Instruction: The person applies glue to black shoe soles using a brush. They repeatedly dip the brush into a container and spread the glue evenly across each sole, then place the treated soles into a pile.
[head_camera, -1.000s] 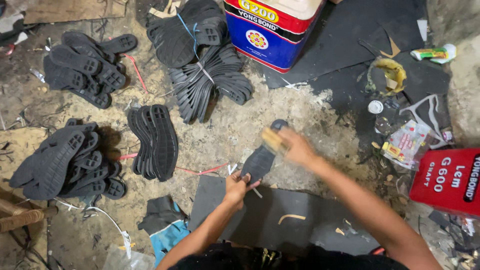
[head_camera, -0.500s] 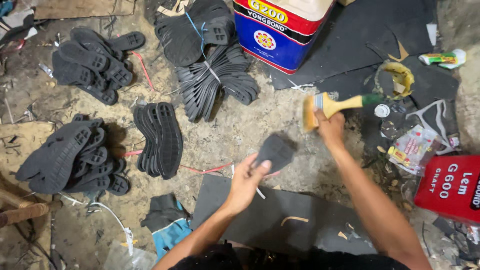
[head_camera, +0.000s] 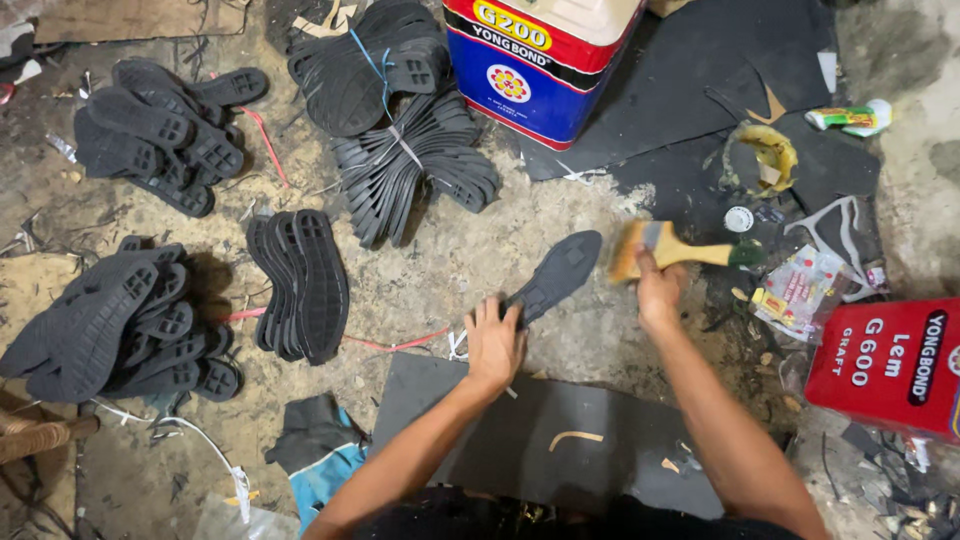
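Several heaps of black shoe soles (head_camera: 120, 320) lie on the dirt floor (head_camera: 440, 250) at left. Floor centre: left hand (head_camera: 494, 345), fingers closed on the heel end of a single black sole (head_camera: 556, 275), toe end pointing up and right. Just right of it: right hand (head_camera: 658, 290), fist gripping a wooden-handled brush (head_camera: 665, 248), bristles near the sole's tip. Red tin (head_camera: 890, 365) at right edge; blue tin (head_camera: 545, 65) at top.

I'm sitting on a gritty concrete floor (head_camera: 450, 260). Piles of black soles (head_camera: 300, 285) lie at nine and eleven o'clock; a blue tin (head_camera: 540, 70) stands at twelve, a red tin (head_camera: 890, 365) at three. A dark mat (head_camera: 540, 440) lies at six.
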